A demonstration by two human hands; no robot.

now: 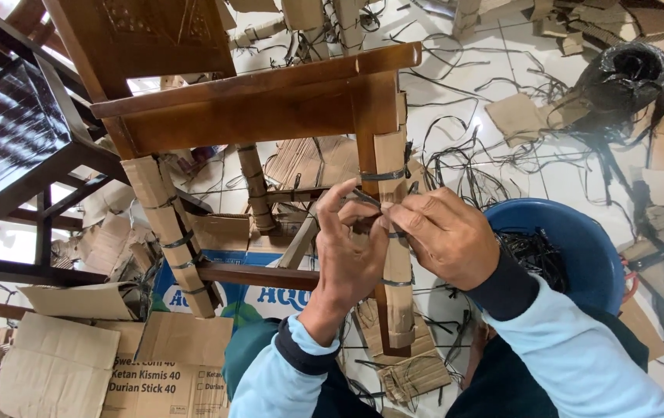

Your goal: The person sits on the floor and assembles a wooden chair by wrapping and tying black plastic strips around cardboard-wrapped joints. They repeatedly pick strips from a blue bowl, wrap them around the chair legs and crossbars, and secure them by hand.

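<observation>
Left hand [350,251] and right hand [446,238] both pinch a black strap [368,200] (thin plastic) around the cardboard-wrapped chair leg [394,166].

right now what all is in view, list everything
wooden chair: one, brown, centre, seen from above.
cardboard wraps: on three chair legs in view, tan, bound with dark straps.
dark strap: several around the near leg; one at the fingertips.
loose straps: many, black, scattered on the white floor.
blue tub: one, right of the hands, black straps inside.
black plastic bag: one, top right.
cardboard pieces: many, tan, bottom left and top right.
dark wooden furniture: one, far left.
left hand: grip on the strap at the wrapped leg, light blue sleeve.
right hand: against the same leg, fingers pinching the strap.
</observation>
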